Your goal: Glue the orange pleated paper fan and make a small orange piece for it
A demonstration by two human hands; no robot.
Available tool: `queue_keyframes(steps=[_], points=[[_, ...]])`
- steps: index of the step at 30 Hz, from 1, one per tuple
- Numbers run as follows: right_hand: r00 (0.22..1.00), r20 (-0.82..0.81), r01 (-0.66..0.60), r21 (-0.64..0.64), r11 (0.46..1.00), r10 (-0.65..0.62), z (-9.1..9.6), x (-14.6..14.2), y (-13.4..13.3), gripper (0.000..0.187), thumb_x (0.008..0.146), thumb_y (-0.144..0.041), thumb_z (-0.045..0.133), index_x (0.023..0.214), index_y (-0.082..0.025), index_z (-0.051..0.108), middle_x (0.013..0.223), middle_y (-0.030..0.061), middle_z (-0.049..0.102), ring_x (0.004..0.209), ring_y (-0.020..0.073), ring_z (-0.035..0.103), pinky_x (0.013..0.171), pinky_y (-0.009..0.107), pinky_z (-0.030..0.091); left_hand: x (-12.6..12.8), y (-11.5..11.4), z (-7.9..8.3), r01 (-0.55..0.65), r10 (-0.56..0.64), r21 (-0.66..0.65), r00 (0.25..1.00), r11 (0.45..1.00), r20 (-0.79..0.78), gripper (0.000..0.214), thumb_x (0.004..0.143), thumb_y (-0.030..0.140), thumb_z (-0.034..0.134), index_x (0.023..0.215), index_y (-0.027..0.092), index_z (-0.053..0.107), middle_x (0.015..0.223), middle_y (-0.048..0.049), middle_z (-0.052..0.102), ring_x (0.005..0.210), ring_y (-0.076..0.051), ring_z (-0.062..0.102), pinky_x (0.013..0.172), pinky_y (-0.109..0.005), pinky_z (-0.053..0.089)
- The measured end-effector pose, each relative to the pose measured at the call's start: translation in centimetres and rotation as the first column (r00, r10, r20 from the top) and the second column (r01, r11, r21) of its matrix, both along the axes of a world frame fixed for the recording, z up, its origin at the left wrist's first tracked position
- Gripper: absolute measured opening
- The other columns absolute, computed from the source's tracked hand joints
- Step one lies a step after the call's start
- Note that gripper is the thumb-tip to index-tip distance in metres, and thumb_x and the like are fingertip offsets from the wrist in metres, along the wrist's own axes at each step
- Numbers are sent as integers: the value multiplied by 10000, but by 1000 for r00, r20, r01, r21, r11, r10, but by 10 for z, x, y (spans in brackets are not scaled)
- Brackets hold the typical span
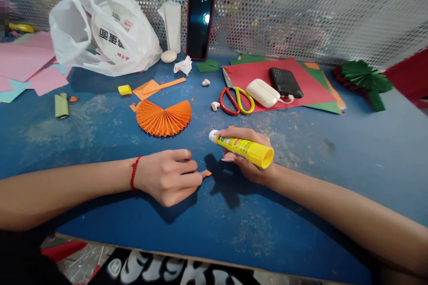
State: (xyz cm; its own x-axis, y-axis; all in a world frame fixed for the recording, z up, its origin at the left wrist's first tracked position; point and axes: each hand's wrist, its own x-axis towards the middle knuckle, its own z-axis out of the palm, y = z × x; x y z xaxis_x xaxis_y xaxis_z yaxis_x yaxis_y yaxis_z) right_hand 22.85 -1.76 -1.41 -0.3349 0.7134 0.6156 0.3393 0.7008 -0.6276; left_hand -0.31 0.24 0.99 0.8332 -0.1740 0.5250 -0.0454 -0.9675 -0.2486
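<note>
My right hand (249, 142) is closed around a yellow glue stick (245, 149), its white tip pointing left and the hollow yellow end toward me. My left hand (169, 176), with a red string bracelet at the wrist, is curled low over the blue table. Its fingertips pinch a tiny orange paper scrap (207, 173). Beyond the left hand lies an orange pleated paper fan (163, 118), spread in a half round. Behind the fan are a yellow glue cap (125, 90) and orange paper pieces (147, 89).
Scissors (236, 98), a white case (263, 92) and a black wallet-like item (286, 82) lie on or by red paper (310, 84). A phone (199, 26) leans upright at the back beside a white plastic bag (110, 31). Far right sits a green pleated paper piece (366, 80); left, a lighter (61, 106).
</note>
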Motion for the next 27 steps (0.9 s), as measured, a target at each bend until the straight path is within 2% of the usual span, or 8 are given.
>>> queue_keyframes(steps=[4, 6, 8, 10, 14, 18, 21, 27], points=[[995, -90, 43, -72, 996, -50, -7, 2, -3, 318, 930, -454, 615, 1190, -274, 583, 1073, 54, 751, 760, 181, 738, 698, 332, 604, -1, 8, -1, -47, 49, -58, 998, 997, 49, 276, 907, 125, 628, 640, 176, 581, 536, 64, 475, 488, -75, 449, 561, -295, 347], [984, -177, 16, -114, 993, -36, -10, 2, -4, 319, 940, -366, 621, 1247, -325, 545, 1132, 38, 732, 743, 169, 741, 661, 323, 617, -4, 12, -3, -80, 91, -194, 995, 978, 48, 195, 934, 163, 603, 745, 177, 647, 578, 51, 546, 519, -81, 491, 596, -292, 378], [969, -247, -23, -126, 992, -9, -11, 1, -5, 335, 956, -271, 598, 1269, -360, 519, 1104, 16, 733, 752, 165, 750, 624, 310, 620, -6, 14, -4, -98, 125, -387, 991, 917, 43, 120, 938, 192, 602, 872, 168, 699, 648, 25, 610, 569, -90, 539, 629, -291, 409], [963, -269, -29, -104, 994, 0, -10, 0, -5, 333, 944, -226, 614, 1242, -344, 523, 1001, 3, 745, 785, 180, 761, 613, 307, 621, -7, 14, -3, -124, 185, -603, 982, 788, 40, 96, 915, 210, 644, 909, 172, 732, 679, 14, 624, 596, -88, 560, 619, -262, 427], [974, -225, 10, -75, 997, -27, -2, -3, -6, 408, 819, -298, 782, 1132, -284, 522, 927, 21, 761, 670, 181, 747, 584, 308, 616, -6, 9, 3, -151, 351, -886, 936, 439, 14, 75, 844, 237, 739, 829, 177, 781, 624, 23, 583, 540, -61, 529, 493, -179, 394], [968, -249, -19, -100, 995, -6, 2, -6, -10, 478, 760, -227, 828, 1104, -266, 499, 874, 5, 759, 612, 151, 726, 558, 269, 604, -4, 4, 5, -130, 404, -957, 915, 259, -15, 56, 802, 218, 774, 804, 166, 795, 598, 19, 587, 522, -54, 509, 464, -159, 386], [966, -257, -21, -128, 992, -12, 1, -9, -12, 480, 764, -177, 818, 1116, -262, 502, 850, -2, 754, 660, 168, 750, 589, 277, 624, -4, 3, 2, -115, 420, -970, 908, 215, -14, 55, 801, 202, 766, 811, 159, 798, 597, 19, 580, 516, -48, 498, 453, -151, 383], [948, -314, -12, -191, 981, -50, 1, -16, -17, 402, 799, -212, 799, 1085, -259, 520, 786, -36, 740, 702, 170, 773, 658, 261, 647, -4, 1, -1, -82, 424, -977, 906, 195, 8, 36, 791, 179, 772, 808, 158, 795, 598, 25, 573, 498, -35, 473, 435, -135, 366]])
